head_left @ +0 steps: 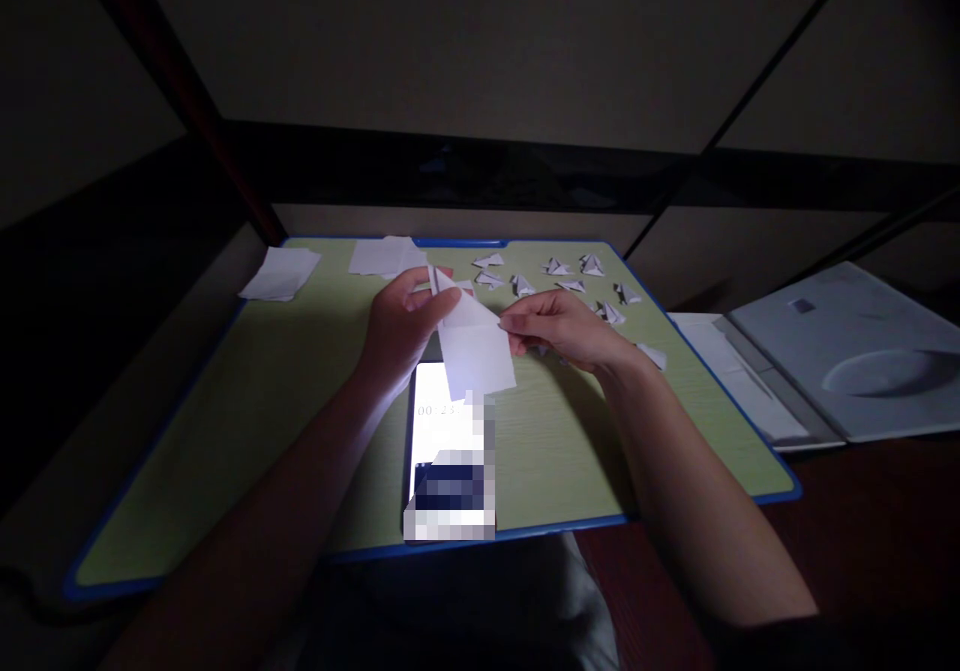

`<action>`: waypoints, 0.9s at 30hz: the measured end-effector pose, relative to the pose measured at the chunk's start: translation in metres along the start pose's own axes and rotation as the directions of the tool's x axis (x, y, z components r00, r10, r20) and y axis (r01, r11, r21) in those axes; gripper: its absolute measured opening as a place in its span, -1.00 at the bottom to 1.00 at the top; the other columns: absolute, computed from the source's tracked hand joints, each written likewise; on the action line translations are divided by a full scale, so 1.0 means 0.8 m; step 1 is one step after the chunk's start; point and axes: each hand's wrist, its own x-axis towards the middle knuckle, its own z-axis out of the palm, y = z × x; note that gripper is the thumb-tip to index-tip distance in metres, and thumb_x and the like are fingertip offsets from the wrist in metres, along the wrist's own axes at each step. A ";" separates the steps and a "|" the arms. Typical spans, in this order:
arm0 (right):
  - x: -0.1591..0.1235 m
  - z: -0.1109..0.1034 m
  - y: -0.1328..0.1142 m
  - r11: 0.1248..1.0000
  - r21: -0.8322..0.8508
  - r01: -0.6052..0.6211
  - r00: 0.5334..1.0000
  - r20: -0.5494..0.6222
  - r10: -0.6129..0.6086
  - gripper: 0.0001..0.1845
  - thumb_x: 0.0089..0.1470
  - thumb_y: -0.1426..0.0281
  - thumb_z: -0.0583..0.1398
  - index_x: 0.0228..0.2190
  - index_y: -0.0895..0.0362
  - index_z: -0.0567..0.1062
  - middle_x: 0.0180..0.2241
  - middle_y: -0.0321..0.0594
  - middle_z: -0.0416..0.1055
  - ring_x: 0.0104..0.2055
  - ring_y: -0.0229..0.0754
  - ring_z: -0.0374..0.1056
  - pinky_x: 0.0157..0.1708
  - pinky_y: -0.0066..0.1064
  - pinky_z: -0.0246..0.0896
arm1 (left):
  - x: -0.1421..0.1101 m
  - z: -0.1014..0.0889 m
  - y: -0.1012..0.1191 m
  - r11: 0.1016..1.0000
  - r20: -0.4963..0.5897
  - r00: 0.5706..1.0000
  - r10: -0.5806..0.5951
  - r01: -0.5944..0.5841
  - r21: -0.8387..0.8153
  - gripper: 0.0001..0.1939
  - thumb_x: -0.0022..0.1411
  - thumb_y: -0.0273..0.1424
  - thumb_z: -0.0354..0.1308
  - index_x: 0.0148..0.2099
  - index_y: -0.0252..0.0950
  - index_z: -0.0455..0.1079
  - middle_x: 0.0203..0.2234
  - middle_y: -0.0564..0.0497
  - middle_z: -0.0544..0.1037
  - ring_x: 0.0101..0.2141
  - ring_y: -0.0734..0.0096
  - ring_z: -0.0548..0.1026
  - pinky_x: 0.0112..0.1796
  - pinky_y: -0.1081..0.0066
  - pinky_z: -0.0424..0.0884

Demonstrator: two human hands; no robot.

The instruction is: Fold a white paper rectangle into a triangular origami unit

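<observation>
A white sheet of paper (480,351), with its upper corners folded in to a point, is held up between both hands above the table. My left hand (409,321) pinches it near the top left, thumb across the front. At the sheet's right edge, my right hand (559,326) grips it between thumb and fingers. Just below the paper lies a lit phone (442,431) showing a timer, part of its screen blurred out. Several small folded paper pieces (555,267) are scattered beyond my right hand, some hidden behind it.
A stack of white sheets (279,274) lies at the table's far left corner, with more sheets (386,255) beside it along the back edge. The green table (240,431) has a blue rim. To its right stands an open white box (847,351). A wall rises behind.
</observation>
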 end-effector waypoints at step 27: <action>0.003 -0.001 0.004 0.998 0.061 0.002 0.999 -0.049 0.001 -0.71 -0.05 0.21 0.35 -0.58 0.18 0.57 -0.59 -0.26 0.50 -0.55 -0.35 0.36 -0.47 -0.47 0.28 | 0.000 -0.001 -0.005 0.992 0.027 1.000 -0.015 0.011 0.122 -0.64 -0.01 -0.29 0.34 -0.16 -0.32 0.43 -0.40 -0.04 0.59 -0.41 0.31 0.55 -0.47 0.41 0.42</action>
